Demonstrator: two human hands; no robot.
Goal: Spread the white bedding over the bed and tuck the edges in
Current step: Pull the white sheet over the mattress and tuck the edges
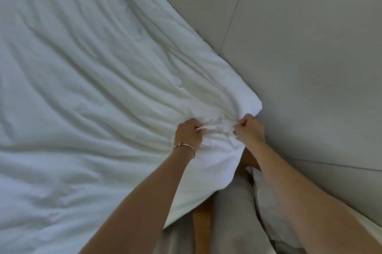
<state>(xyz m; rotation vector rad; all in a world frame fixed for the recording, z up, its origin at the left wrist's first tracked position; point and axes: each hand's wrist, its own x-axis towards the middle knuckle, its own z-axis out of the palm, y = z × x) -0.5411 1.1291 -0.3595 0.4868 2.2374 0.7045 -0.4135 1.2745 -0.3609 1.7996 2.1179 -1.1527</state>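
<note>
Spreading step, tucking not begun, I judge. My left hand (189, 132) and right hand (250, 129) both clench bunched cloth at near corner of bedding (82, 88), close together, corner tip just beyond right hand by grey wall (310, 47).

Bedding covers bed, creases fanning from my grip up-left — long axis runs that diagonal, corner pointing lower right.

Next, I reckon: pull corner taut and square, then push edge under — wood frame (202, 224) shows below.

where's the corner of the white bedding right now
In the head view the corner of the white bedding lies right of centre against the grey wall, just above the right hand gripping it.
</note>
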